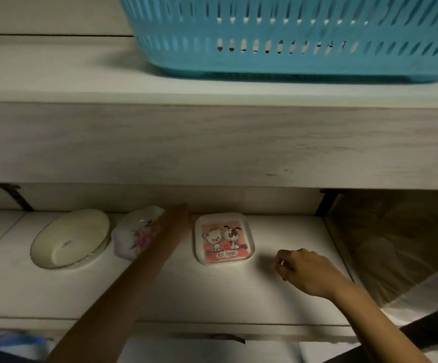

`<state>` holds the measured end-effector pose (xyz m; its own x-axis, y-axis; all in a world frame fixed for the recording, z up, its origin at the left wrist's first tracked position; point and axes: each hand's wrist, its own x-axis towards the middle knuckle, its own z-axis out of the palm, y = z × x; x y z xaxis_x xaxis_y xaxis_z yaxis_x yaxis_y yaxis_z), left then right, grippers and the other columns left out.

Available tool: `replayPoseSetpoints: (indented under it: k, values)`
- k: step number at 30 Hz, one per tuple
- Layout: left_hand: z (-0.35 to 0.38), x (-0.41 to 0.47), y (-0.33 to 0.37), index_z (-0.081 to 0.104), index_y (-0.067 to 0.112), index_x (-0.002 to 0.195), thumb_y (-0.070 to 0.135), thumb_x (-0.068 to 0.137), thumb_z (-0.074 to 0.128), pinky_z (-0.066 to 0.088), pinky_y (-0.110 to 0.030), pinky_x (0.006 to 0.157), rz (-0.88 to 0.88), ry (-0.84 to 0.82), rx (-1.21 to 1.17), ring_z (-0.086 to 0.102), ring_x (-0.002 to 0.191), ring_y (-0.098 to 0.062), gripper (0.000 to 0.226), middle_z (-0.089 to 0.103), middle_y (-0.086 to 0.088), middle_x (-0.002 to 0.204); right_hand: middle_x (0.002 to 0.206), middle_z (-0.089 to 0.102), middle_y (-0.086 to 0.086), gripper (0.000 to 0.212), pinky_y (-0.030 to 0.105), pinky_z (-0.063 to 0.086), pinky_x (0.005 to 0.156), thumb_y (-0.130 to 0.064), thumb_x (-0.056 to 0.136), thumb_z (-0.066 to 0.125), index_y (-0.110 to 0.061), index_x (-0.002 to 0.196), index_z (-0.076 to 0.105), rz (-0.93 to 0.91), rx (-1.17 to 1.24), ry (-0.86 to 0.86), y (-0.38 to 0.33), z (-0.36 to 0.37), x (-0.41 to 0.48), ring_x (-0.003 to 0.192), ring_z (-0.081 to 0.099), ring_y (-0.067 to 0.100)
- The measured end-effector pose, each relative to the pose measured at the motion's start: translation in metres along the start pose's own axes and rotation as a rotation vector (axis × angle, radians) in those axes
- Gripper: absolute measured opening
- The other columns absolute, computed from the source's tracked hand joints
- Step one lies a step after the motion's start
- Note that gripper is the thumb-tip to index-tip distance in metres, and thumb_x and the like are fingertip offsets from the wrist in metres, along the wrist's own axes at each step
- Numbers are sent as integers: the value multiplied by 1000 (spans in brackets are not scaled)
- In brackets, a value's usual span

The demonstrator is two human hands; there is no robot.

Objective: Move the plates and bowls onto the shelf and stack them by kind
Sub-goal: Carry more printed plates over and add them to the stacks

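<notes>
My home storage corner: whitewashed wooden shelves (pixel 212 142) carrying a blue plastic laundry basket (pixel 291 35) (slotted sides) above household dishes, including a cartoon-printed plate (pixel 224 239).

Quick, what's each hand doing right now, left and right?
Left hand: reaching between the floral dish and the cartoon plate; grip cannot be told.
Right hand: loosely curled over the shelf, holding nothing.

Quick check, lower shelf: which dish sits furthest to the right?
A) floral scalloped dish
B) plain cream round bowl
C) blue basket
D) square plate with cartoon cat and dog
D: the square cartoon plate lies right of the floral dish and the cream bowl; the blue basket is on the upper shelf, not the lower one.
</notes>
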<state>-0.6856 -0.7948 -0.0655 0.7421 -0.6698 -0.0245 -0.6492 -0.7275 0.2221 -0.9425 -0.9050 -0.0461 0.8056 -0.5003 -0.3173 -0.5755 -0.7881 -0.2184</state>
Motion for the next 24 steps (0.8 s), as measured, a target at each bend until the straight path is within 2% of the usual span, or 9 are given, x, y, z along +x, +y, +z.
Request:
replayPoseSetpoints:
  k: [3, 5, 9, 13, 15, 18, 20, 24]
  values:
    - [-11, -26, -16, 57, 4, 100, 25, 96, 36, 44, -35, 75, 47, 83, 6, 59, 94, -29, 30, 65, -16, 105, 108, 65, 1, 35, 31, 48, 81, -41, 97, 32, -21, 115, 54, -72, -34, 3, -17, 1, 11, 94, 61, 19]
    - [-18, -44, -31, 60, 6, 98, 29, 95, 38, 42, -34, 71, 42, 83, -7, 60, 87, -25, 32, 67, -12, 101, 111, 65, 2, 35, 31, 47, 77, -41, 97, 31, -23, 118, 52, -131, -56, 4, -32, 2, 18, 95, 61, 20]
    - [-34, -83, -70, 64, 13, 107, 35, 93, 37, 46, -31, 80, 13, 145, -3, 62, 98, -25, 37, 69, -8, 106, 121, 61, 5, 35, 34, 46, 79, -40, 98, 31, -24, 119, 53, -251, -100, 22, -73, 3, 29, 103, 59, 25]
    - [-53, -123, -118, 60, 13, 95, 34, 93, 43, 39, -29, 68, -49, 158, 14, 61, 91, -23, 27, 67, -6, 98, 121, 61, 5, 35, 36, 45, 83, -39, 97, 32, -21, 114, 56, -357, -91, 25, -126, 6, 35, 107, 56, 25]
    - [-61, -142, -145, 58, 15, 95, 37, 93, 43, 40, -29, 69, -94, 152, 50, 61, 91, -22, 26, 66, -5, 98, 117, 63, 4, 33, 37, 48, 84, -40, 96, 33, -21, 108, 58, -405, -84, 21, -156, 12, 37, 104, 58, 24]
    - [-70, -170, -190, 54, 17, 91, 41, 91, 44, 41, -29, 70, -159, 150, 62, 60, 90, -22, 26, 66, -5, 97, 110, 65, 0, 31, 33, 45, 73, -42, 95, 34, -23, 99, 58, -476, -89, 46, -204, 25, 39, 97, 61, 24]
    - [-76, -188, -221, 54, 16, 93, 43, 90, 44, 44, -30, 73, -186, 141, 56, 59, 89, -22, 29, 66, -5, 98, 110, 65, -2, 30, 31, 41, 70, -42, 94, 35, -24, 99, 58, -509, -79, 62, -238, 32, 37, 96, 61, 22]
    - [-92, -227, -285, 55, 14, 97, 44, 91, 45, 41, -28, 67, -203, 165, 59, 49, 78, -14, 32, 66, -4, 97, 112, 63, -3, 27, 29, 42, 73, -41, 94, 37, -25, 104, 57, -572, -35, 73, -308, 49, 27, 100, 59, 20]
